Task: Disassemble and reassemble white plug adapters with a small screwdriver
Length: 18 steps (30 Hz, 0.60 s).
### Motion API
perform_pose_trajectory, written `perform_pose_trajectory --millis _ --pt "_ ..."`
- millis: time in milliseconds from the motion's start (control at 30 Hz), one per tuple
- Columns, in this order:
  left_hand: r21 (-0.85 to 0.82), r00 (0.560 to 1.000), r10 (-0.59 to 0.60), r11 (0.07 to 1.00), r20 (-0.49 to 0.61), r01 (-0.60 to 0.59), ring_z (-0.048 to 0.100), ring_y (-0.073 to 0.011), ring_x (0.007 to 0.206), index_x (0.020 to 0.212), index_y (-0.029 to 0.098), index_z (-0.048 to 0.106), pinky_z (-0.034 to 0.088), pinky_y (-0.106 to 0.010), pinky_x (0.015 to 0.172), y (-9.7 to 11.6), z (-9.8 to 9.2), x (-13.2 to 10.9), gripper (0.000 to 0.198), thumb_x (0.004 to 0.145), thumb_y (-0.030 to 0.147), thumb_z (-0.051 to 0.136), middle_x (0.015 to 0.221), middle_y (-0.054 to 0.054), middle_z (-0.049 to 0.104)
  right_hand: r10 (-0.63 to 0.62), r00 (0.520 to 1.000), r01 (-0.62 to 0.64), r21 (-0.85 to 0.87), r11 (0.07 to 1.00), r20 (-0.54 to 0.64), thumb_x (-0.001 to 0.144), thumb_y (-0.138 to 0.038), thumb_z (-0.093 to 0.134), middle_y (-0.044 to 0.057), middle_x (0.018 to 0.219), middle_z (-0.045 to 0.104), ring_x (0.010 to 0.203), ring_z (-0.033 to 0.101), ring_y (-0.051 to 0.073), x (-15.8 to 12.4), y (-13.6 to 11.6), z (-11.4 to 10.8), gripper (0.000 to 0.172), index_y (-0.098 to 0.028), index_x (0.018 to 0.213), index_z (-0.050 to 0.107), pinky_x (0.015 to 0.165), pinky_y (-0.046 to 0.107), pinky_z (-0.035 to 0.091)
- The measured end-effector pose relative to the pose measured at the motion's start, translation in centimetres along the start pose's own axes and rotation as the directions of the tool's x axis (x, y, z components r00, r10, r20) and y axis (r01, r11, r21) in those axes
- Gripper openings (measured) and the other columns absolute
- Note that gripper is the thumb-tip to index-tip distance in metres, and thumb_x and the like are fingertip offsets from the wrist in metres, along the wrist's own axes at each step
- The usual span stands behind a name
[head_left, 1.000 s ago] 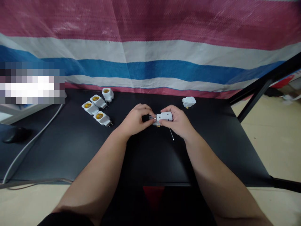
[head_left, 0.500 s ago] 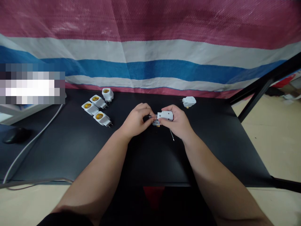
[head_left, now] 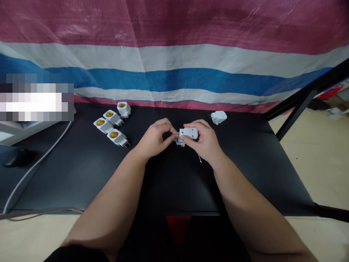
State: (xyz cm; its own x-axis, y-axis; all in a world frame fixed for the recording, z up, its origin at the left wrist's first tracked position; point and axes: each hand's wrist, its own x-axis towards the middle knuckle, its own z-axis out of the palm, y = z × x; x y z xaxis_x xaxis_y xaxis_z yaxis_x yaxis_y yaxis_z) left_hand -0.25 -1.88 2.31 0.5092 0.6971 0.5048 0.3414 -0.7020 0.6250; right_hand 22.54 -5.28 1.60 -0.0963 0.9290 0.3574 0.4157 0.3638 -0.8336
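Note:
My right hand (head_left: 205, 140) grips a white plastic housing half (head_left: 188, 133) with several small dark holes in its face. Below it lies the lower part of a plug-in lamp socket (head_left: 180, 142), with a bit of brass showing at its near edge. My left hand (head_left: 160, 138) is closed, thumb and fingertips pinched at the left end of this socket, around its thin metal prongs. The two white parts overlap; how they meet is hidden by my fingers. From under my right hand sticks out a thin metal screwdriver shaft (head_left: 200, 159); its other end is hidden.
Several white lamp sockets with yellow insides (head_left: 117, 137) lie to the left on the black table (head_left: 240, 174). Another white socket (head_left: 219, 117) lies at the back right. A black mouse (head_left: 17, 157) and a grey cable (head_left: 38, 165) are at far left; a striped sheet (head_left: 174, 78) hangs behind.
The white housing half and my right hand have shifted slightly left, over the lower part. Less of the screwdriver shaft shows. My left hand keeps its pinch.

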Motion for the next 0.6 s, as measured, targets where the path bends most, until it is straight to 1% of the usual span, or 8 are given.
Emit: perform_pose_trajectory --millis 67,167,267,400,533,600 --pt "-0.011 1.0 -0.011 1.0 0.008 0.011 0.069 -0.0194 0.089 0.094 0.02 0.077 0.057 -0.035 0.084 0.0 -0.3 0.0 0.007 0.098 0.019 0.071 0.095 -0.006 0.071 -0.065 0.998 0.065 -0.028 0.997 0.012 0.087 -0.033 0.086 0.009 0.119 0.065 0.104 0.07 0.028 0.0 0.0 -0.1 0.032 -0.031 0.119 0.079 0.084 0.047 0.063" --pt "-0.01 0.999 -0.04 0.999 0.014 0.04 0.069 -0.0201 0.089 0.094 0.02 0.077 0.057 -0.036 0.086 0.0 -0.8 0.0 0.005 0.097 0.021 0.073 0.095 -0.006 0.072 -0.105 0.991 0.108 -0.029 0.994 0.083 0.093 -0.034 0.081 0.01 0.122 0.062 0.098 0.069 0.026 -0.2 0.3 -0.1 0.04 -0.032 0.133 0.077 0.074 0.043 0.063" --pt "0.003 0.998 -0.062 0.998 0.016 0.062 0.069 -0.0208 0.089 0.094 0.02 0.078 0.058 -0.037 0.087 0.0 -1.4 0.0 0.006 0.096 0.023 0.073 0.095 -0.006 0.072 -0.141 0.979 0.147 -0.031 0.989 0.15 0.096 -0.028 0.074 0.01 0.124 0.06 0.094 0.067 0.023 -0.3 0.4 -0.3 0.043 -0.033 0.139 0.074 0.067 0.038 0.062" --pt "0.006 0.996 -0.067 0.998 0.053 0.067 0.069 -0.021 0.09 0.093 0.02 0.078 0.057 -0.037 0.087 0.2 -1.8 0.0 0.008 0.097 0.025 0.072 0.094 -0.006 0.073 -0.173 0.967 0.183 -0.039 0.982 0.187 0.099 -0.028 0.07 0.009 0.127 0.059 0.102 0.067 0.025 -0.3 0.5 -0.4 0.041 -0.036 0.139 0.075 0.068 0.038 0.062" --pt "-0.044 0.998 -0.058 0.997 0.021 0.059 0.07 -0.021 0.09 0.094 0.021 0.078 0.058 -0.037 0.087 0.2 -1.7 0.0 0.01 0.098 0.029 0.074 0.094 -0.006 0.073 -0.169 0.971 0.174 -0.016 0.985 0.166 0.098 -0.029 0.072 0.01 0.129 0.06 0.11 0.067 0.027 -0.2 0.4 -0.5 0.041 -0.037 0.138 0.076 0.074 0.04 0.064" --pt "-0.077 0.998 -0.058 0.995 0.0 0.058 0.07 -0.0206 0.089 0.094 0.021 0.078 0.058 -0.036 0.086 0.1 -1.7 0.0 0.01 0.098 0.03 0.074 0.095 -0.006 0.074 -0.165 0.972 0.164 0.019 0.986 0.166 0.101 -0.03 0.068 0.01 0.131 0.061 0.108 0.067 0.026 -0.2 0.2 -0.5 0.04 -0.037 0.139 0.076 0.076 0.041 0.065"
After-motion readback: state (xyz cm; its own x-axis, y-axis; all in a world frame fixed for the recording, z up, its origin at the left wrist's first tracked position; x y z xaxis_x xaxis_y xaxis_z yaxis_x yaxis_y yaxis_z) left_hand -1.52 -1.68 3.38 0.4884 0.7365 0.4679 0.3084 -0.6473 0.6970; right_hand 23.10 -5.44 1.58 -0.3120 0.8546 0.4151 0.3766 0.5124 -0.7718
